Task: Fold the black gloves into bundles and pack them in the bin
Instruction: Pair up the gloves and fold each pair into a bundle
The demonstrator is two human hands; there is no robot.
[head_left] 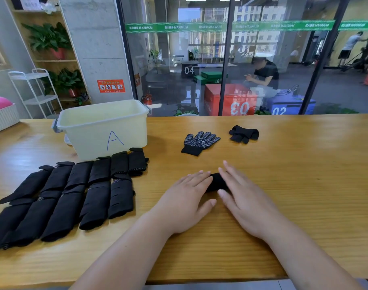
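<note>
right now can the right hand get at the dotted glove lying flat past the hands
Probably yes: bare table lies between the right hand and the dotted glove, though that hand is pressing a black bundle.

Bright daylight comes through the tall glass wall (pixel 220 59) ahead, laying a pale sheen on the far part of the glossy wooden table (pixel 304 164), while wide-angle distortion bends the frame's edges and distant figures blur.

Pale bin (pixel 103 130): hand-drawn blue "A" on front wall. Green strip (pixel 229 26) across glass: "MAXIMUM" repeated. Black box (pixel 189 70): "04". Red box (pixel 231 101): mirrored "03". Blue box (pixel 292 106): "02". Green box (pixel 212 79): "01". Glove (pixel 200 142) logo, orange wall sign (pixel 110 86): unreadable.
</note>
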